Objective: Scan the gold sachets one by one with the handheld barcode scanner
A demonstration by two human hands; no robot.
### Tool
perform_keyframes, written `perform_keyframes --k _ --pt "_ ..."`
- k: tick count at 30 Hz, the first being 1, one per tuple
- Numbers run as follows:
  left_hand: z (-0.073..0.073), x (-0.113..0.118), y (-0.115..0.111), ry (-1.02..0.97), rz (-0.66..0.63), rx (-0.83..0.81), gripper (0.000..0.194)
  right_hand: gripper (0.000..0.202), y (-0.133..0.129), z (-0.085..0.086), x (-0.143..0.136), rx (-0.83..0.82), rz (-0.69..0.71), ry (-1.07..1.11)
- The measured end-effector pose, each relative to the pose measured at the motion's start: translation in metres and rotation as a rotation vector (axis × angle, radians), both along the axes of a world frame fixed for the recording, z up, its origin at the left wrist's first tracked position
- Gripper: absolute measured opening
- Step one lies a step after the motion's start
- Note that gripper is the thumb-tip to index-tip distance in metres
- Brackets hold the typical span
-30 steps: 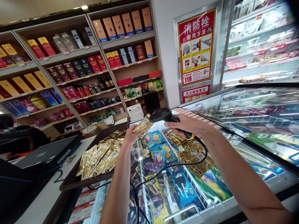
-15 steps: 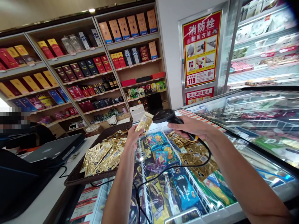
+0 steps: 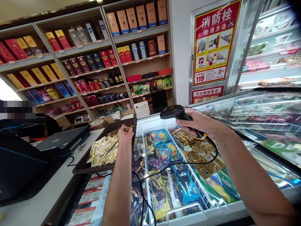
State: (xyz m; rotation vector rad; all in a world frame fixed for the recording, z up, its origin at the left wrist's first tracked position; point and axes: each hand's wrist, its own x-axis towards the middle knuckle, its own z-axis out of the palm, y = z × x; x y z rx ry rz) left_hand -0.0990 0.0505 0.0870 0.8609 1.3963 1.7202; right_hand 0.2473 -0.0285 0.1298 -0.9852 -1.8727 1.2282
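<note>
My right hand (image 3: 199,124) is closed around the handle of a black barcode scanner (image 3: 172,112), above the freezer. A black cable trails from the scanner across the freezer. My left hand (image 3: 125,135) is lowered at the far end of a brown woven basket (image 3: 78,168). Its thumb and fingers are around the edge of a small gold foil packet (image 3: 128,128), mostly hidden by the hand. Many similar gold packets (image 3: 103,149) lie piled in the basket beside my left wrist.
Below my hands, a chest freezer holds wire dividers, blue ice-cream bags (image 3: 185,186) and larger gold packets (image 3: 207,163). At left are a counter (image 3: 37,194) with a dark device (image 3: 62,139) and a partly visible person. Shelves of boxes (image 3: 88,66) stand behind.
My left hand has moved left and down from in front of the scanner, where it held up a gold packet, into the basket. My right hand still holds the scanner. The view has shifted.
</note>
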Motion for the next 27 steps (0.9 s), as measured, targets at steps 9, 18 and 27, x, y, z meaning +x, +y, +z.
perform_keyframes --k 9,18,27 --pt "-0.067 0.158 -0.032 0.409 -0.768 0.049 0.034 0.049 -0.011 0.017 0.005 0.031 -0.001 0.007" --pt "-0.103 0.179 -0.060 0.935 -1.019 0.047 0.058 0.047 -0.021 0.027 0.010 0.034 0.045 0.048" --pt "-0.067 0.139 -0.038 0.854 -1.041 -0.084 0.023 0.047 -0.017 0.023 0.012 0.002 0.012 0.074"
